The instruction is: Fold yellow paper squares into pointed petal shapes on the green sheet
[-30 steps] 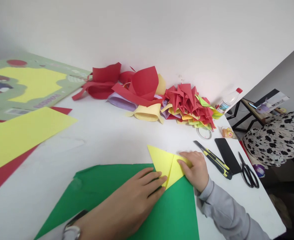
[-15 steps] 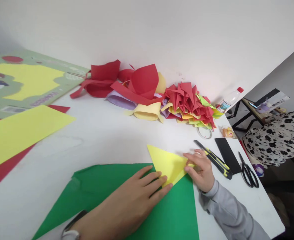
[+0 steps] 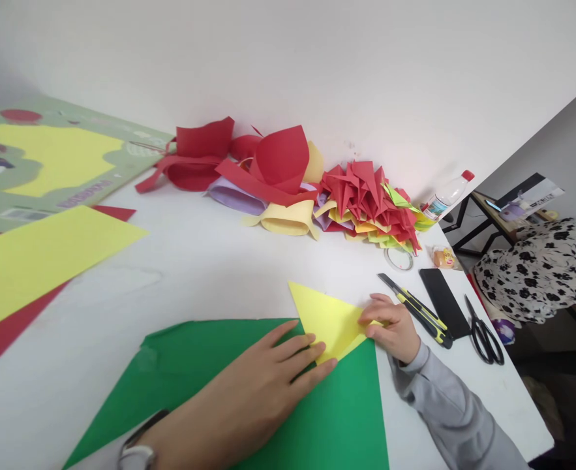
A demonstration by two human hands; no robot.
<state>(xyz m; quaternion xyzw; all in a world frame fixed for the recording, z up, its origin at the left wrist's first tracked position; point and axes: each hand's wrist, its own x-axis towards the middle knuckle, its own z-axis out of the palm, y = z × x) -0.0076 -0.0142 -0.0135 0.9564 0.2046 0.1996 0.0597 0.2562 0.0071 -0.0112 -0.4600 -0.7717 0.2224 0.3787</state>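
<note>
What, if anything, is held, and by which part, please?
The right hand holds the yellow paper by its right end; the left hand rests on it.

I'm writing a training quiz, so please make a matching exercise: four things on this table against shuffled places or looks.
1. yellow paper
2. utility knife
3. scissors
4. bottle

A. topped by a red cap
B. touched by the left hand and right hand
C. between the right hand and black rectangle
D. just right of the black rectangle

Pairs: 1-B, 2-C, 3-D, 4-A
</note>
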